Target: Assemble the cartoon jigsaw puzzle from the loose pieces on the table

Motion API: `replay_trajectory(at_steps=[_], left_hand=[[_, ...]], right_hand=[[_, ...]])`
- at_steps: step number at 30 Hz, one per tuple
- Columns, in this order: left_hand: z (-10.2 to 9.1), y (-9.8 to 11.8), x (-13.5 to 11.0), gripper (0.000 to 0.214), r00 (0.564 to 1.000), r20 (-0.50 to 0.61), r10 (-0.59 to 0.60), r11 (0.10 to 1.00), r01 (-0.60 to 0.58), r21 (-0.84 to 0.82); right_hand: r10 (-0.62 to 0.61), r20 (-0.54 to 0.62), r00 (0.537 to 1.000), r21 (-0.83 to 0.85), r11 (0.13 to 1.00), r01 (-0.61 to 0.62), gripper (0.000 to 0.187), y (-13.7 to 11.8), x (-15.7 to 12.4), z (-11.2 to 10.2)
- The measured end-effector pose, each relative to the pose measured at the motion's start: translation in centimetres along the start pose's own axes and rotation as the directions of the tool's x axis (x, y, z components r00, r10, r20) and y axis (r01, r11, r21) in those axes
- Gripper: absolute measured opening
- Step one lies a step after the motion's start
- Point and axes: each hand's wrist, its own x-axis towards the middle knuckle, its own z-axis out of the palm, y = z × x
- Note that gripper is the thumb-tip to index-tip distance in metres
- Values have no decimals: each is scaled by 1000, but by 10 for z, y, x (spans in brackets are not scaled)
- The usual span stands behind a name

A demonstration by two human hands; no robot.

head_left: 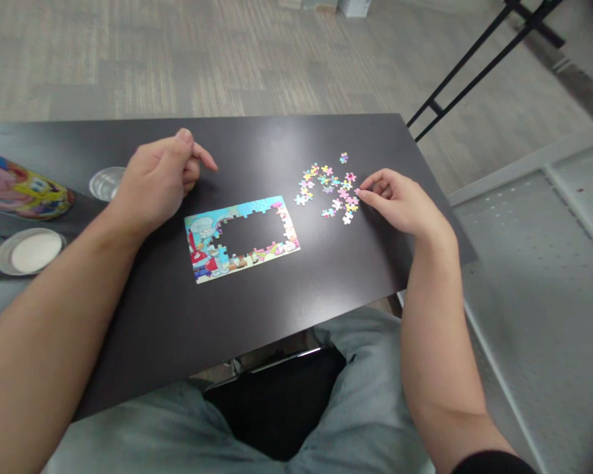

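Note:
A jigsaw puzzle (205,230) lies on the dark table, its cartoon-printed border joined and its middle a bare gap. To its right is a loose heap of small puzzle pieces (344,195), mostly pink, yellow and light blue. At the heap's right edge, my right hand (393,197) pinches a pink puzzle piece (358,191) between thumb and fingertips. My left hand (161,174) rests behind the puzzle's left corner, loosely curled with its index finger pointing out. Nothing shows in its fingers.
A clear round container (107,184) stands partly behind my left wrist. Farther left are a cartoon-printed cylinder (29,187) and a round container with a white top (34,251). The dark table's (277,289) right edge adjoins a grey perforated panel (548,263).

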Motion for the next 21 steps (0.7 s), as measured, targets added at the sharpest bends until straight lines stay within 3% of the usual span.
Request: replay_trajectory(at_steps=[12,21], left_hand=[[3,3,0,88,999,41,9,1000,-9,3],[2,5,-2,75,1000,26,14,998,-16,54]], right_hand=[[-7,0,1000,-52,999,7,12,-1,4,4],[-77,45,996,-10,997,78,14,-1,5,6]])
